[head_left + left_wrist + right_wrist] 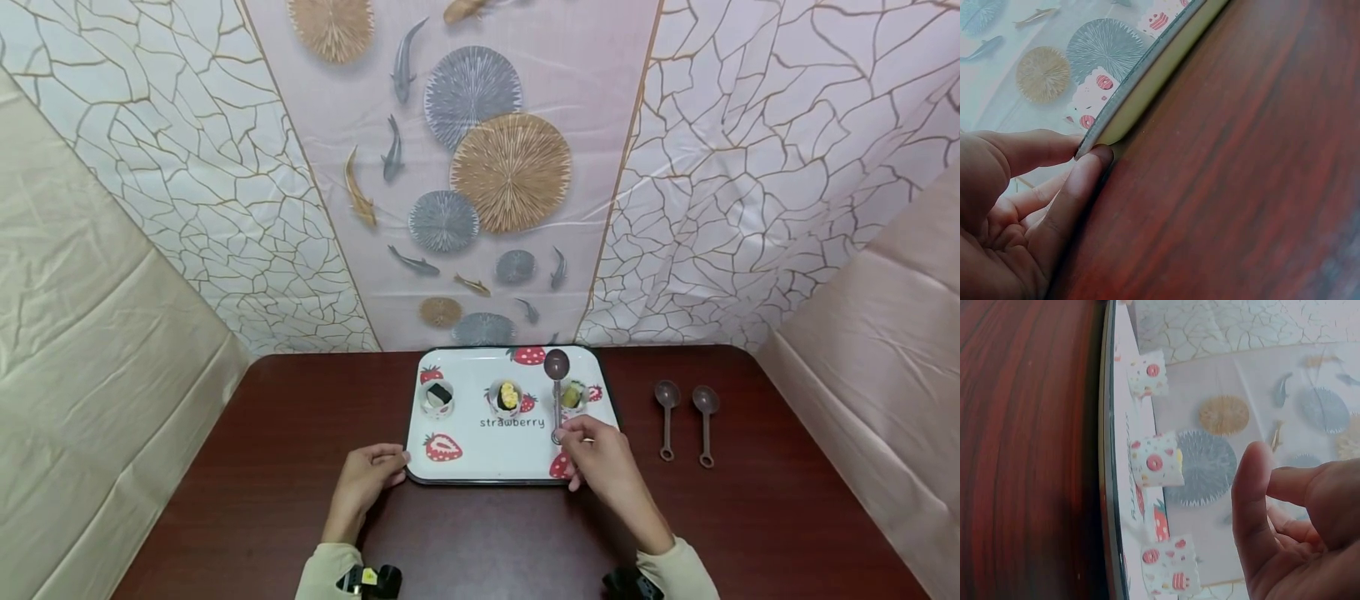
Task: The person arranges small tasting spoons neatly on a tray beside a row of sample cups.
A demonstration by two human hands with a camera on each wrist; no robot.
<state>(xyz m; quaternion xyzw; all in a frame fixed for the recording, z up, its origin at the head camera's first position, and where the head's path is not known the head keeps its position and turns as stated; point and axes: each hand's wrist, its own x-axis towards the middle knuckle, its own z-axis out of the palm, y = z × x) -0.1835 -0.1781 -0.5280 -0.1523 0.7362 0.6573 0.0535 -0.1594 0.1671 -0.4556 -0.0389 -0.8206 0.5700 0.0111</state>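
My left hand (362, 483) pinches the near left corner of a white tray (495, 463) with strawberry prints; the left wrist view has thumb and finger at its rim (1138, 84). Over the tray's right side, my right hand (609, 467) holds a brown spoon (557, 365) by the handle end, bowl pointing away. That spoon is hidden in the right wrist view. Beside the spoon stands a small printed cup (1171, 569) with green pieces (572, 395). The middle cup (1155, 461) holds yellow and dark pieces (508, 396); the left cup (1147, 375) has dark and white contents (438, 395).
Two more brown spoons, one (667, 417) left of the other (706, 421), lie on the dark wooden table (300, 417) right of the tray. Patterned cloth (480, 167) hangs behind the table, with beige padded panels (97, 333) at both sides.
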